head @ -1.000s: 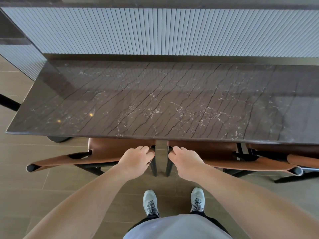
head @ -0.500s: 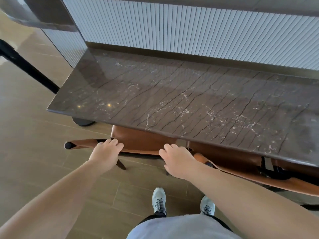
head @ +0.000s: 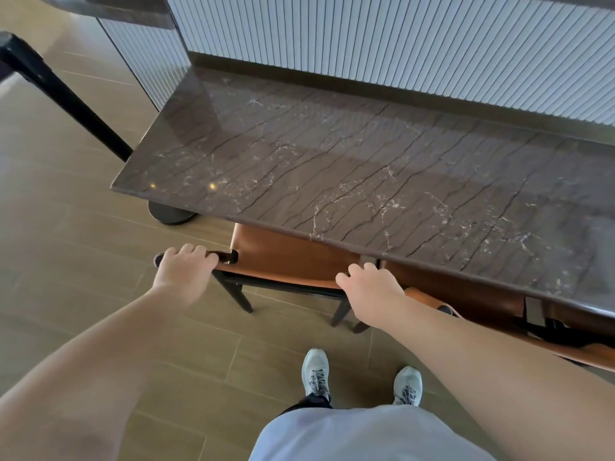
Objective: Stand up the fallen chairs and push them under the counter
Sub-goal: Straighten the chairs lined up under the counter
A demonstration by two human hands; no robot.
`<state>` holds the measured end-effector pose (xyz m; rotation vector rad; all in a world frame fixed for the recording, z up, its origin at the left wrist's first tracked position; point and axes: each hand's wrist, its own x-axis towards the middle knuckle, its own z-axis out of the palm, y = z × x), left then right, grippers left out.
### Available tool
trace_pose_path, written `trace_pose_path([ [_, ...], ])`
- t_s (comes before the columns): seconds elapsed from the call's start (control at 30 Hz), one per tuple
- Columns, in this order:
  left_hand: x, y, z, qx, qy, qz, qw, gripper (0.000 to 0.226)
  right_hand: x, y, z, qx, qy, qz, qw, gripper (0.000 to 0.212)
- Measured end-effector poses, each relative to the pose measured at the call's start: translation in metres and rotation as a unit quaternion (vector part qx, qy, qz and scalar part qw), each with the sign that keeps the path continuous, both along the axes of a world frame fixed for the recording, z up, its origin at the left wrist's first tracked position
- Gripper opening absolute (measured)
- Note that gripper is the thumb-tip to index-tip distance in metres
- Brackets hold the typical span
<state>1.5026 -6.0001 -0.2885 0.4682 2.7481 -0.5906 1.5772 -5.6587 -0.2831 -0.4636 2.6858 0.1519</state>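
Observation:
A brown leather chair with black legs stands upright, its seat partly under the dark marble counter. My left hand grips the chair's left armrest. My right hand holds the chair's right rear corner. A second brown chair stands upright to the right, tucked under the counter, its armrest partly hidden behind my right forearm.
A ribbed white wall panel rises behind the counter. A black post slants down to a round base by the counter's left end. Tan tiled floor spreads to the left. My two grey shoes stand behind the chairs.
My left hand has moved from the left chair's right corner to its left armrest. My right hand has left the second chair for the left chair's right corner. My view has swung left.

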Motion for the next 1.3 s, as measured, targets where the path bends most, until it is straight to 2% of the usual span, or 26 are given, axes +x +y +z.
trace_pose_path([
  [0.33,0.000,-0.007,-0.001,-0.034,0.005,-0.030,0.999,0.037,-0.002,-0.014,0.001,0.025,-0.003,0.017,1.000,0.026],
  [0.5,-0.019,-0.009,0.007,-0.056,-0.045,-0.069,0.995,0.044,-0.004,-0.014,0.005,0.044,-0.004,0.039,0.998,0.022],
  [0.67,-0.021,-0.008,0.010,-0.076,-0.058,-0.090,0.991,0.045,-0.009,-0.016,0.005,0.062,-0.018,0.042,0.997,0.021],
  [0.87,-0.025,-0.005,0.012,-0.064,-0.053,-0.109,0.991,0.044,-0.010,-0.014,0.000,0.066,-0.028,0.031,0.997,0.026],
  [1.3,-0.051,0.005,0.005,-0.059,-0.042,-0.136,0.988,0.035,-0.011,-0.002,0.004,0.037,-0.027,0.016,0.999,0.021],
])
